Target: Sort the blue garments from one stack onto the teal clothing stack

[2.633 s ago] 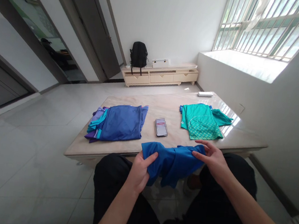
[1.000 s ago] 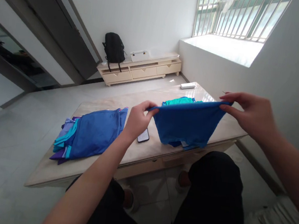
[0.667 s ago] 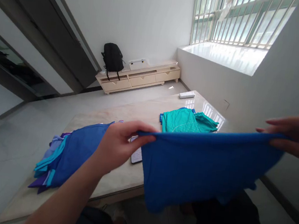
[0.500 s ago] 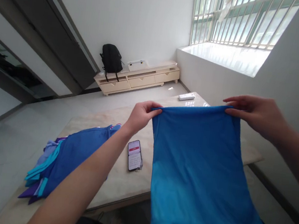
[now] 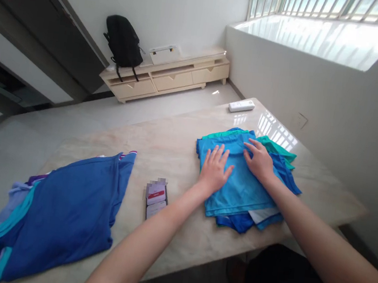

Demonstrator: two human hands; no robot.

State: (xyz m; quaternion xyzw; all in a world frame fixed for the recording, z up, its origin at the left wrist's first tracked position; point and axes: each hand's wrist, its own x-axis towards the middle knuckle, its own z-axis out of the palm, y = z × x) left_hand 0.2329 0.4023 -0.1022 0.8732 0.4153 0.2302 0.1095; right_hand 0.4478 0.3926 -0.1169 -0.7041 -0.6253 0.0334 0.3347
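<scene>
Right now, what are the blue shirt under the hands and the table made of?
The blue shirt looks like thin, smooth sports fabric, probably polyester: it lies limp with soft wrinkles. The table looks like polished marble or stone, pale, veined and mirroring the window.

L hand (image 5: 215, 170) and R hand (image 5: 258, 159): both bare, no gloves, no rings or watch visible. Forearms bare up to frame edge, no sleeves in view, so short-sleeved or sleeveless top; can't tell which. Nails short, plain, on R look slightly longer w/ a pale gloss. Black trousers (image 5: 282, 281) show at bottom right below the arms, plain dark fabric, no markings or seams readable. Rest of body out of view.
</scene>
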